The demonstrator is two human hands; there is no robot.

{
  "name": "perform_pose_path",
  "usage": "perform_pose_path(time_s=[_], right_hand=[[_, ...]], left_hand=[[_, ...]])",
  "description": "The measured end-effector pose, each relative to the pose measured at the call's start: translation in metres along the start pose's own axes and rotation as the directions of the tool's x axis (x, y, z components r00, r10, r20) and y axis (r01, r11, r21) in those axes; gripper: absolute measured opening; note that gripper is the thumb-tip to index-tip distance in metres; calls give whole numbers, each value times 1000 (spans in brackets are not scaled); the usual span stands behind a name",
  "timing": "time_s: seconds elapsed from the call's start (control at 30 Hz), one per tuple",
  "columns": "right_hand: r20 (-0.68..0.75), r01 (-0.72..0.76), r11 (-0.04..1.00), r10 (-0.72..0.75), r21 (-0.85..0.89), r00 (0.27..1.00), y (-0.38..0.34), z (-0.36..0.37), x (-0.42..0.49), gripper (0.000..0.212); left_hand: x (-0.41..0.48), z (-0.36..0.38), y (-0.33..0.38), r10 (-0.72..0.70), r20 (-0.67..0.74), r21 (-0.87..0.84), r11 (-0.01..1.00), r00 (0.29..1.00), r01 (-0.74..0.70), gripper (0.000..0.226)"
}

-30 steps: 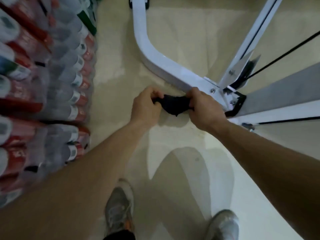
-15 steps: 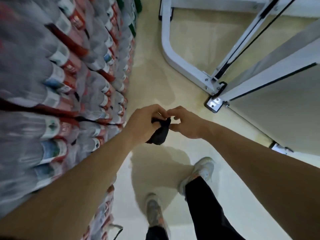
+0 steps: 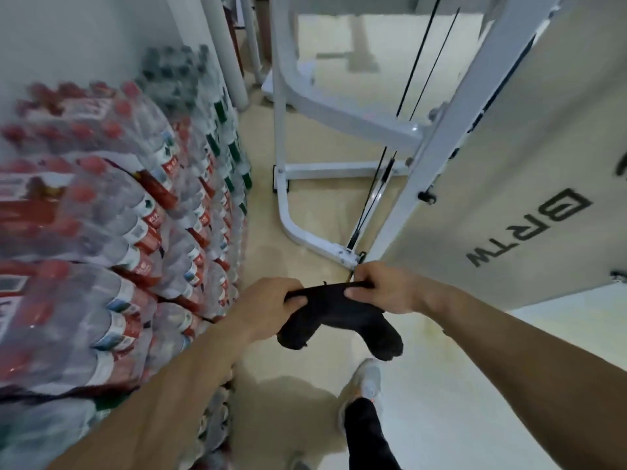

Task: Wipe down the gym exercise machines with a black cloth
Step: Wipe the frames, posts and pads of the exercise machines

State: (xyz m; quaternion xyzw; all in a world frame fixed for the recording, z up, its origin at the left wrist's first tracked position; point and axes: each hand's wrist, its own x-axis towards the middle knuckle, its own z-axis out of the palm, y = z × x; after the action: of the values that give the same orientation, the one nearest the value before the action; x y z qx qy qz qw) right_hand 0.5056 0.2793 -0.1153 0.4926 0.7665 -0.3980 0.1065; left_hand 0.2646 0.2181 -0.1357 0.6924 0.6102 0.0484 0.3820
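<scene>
Moved: your black cloth (image 3: 334,308), bunched half a second ago, is now stretched out.
Left hand (image 3: 268,308): fingers clamped on it.
Right hand (image 3: 383,288): likewise.
Machine frame (image 3: 305,232): just beyond.

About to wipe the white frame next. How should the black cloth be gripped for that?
Probably bunch the black cloth at its middle, from above. The left hand and right hand pinch only its top edge, leaving two loose ends dangling; a central grip would pad the palm against the white frame.

Letters "BRTW" with square logo beside them, dark print, on pale side panel (image 3: 529,184) of gym machine. Bottle labels (image 3: 149,215) at left too blurred to read.
</scene>
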Motion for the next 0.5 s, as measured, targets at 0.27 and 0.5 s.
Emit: perform_pose_path(time_s=[0.27,0.5], right_hand=[[-326,51,998,-35,41,945,-39,-145,-122,47],[-454,82,991,-122,-106,882,-51,-250,-175,46]], left_hand=[[-26,-111,134,151,-231,-79,982,961,-173,16],[-10,-201,229,259,-329,31,964,908,-264,18]])
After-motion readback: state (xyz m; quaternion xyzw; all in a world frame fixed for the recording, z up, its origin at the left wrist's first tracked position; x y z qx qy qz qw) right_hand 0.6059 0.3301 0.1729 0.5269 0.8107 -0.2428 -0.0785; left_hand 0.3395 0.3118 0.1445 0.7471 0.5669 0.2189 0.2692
